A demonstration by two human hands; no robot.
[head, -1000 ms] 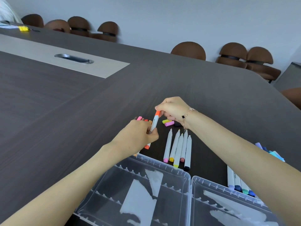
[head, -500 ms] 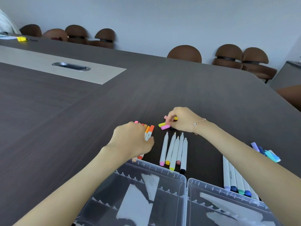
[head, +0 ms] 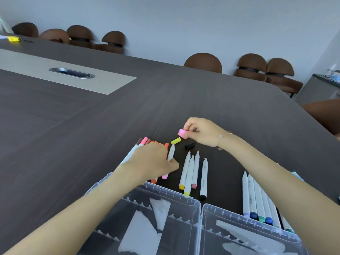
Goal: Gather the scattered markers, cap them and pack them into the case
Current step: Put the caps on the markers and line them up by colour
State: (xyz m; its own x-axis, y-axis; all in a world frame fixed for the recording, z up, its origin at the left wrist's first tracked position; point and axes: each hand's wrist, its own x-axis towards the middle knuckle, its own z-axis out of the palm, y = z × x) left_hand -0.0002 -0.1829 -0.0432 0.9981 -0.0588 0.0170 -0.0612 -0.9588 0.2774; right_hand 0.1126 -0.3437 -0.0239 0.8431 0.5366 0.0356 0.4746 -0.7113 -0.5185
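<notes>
My right hand [head: 202, 132] pinches a pink cap [head: 182, 133] just above the table. My left hand [head: 152, 161] grips a white uncapped marker [head: 171, 153] with a pink rear end, tip pointing away from me. Under and behind that hand lies a row of capped markers [head: 145, 141] in pink, brown and orange. A yellow cap [head: 175, 140] and a black cap [head: 189, 145] lie loose between my hands. Several uncapped white markers [head: 193, 172] lie side by side in front of the open clear case [head: 195, 203].
Another row of white markers [head: 257, 199] with blue and green ends lies at the right, by the case's right half. Brown chairs [head: 202, 62] line the far table edge. A metal cable slot [head: 71, 72] sits in the table's light strip.
My right hand has lifted the pink cap off the table. My left hand has set down the orange marker in the row and now holds the pink-ended uncapped marker.
</notes>
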